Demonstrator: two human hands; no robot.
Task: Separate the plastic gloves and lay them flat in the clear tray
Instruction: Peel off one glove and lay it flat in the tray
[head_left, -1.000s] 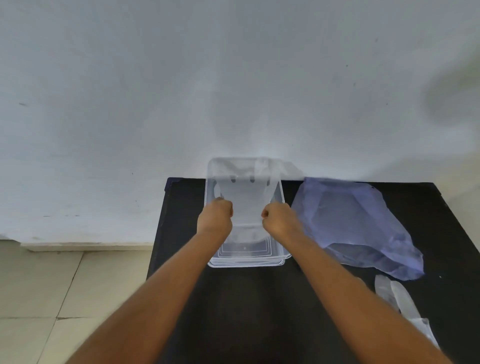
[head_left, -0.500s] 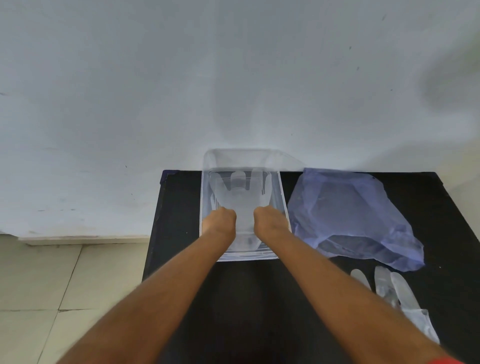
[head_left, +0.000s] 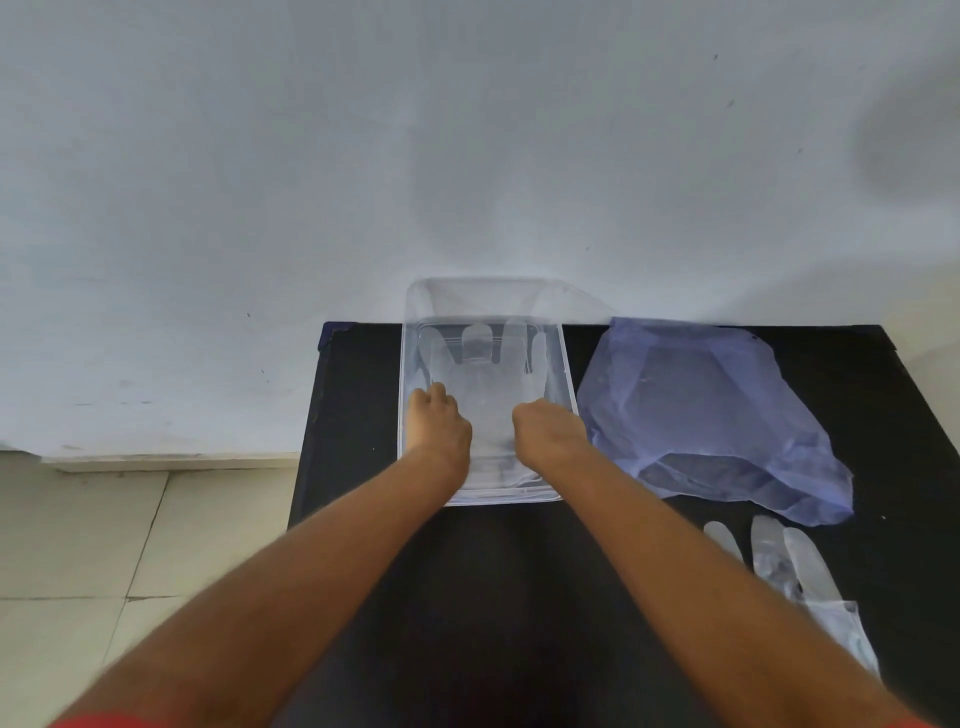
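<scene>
Soft, even daylight, rather dim; a diffuse shadow smudges the wall (head_left: 914, 150) at upper right. The forearms blur toward the bottom edge, perhaps from motion. Wide-angle bending splays the black table (head_left: 519, 571) edges.

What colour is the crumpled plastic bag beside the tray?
The plastic bag is pale translucent blue-violet, seen in the head view.

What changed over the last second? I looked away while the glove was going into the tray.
The plastic glove, held up over the clear tray a second ago, has been lowered and now lies inside, fingers toward the wall. The left hand and right hand came down with it and remain curled at its sides. The blue bag and the spare gloves on the black table stayed put.
</scene>
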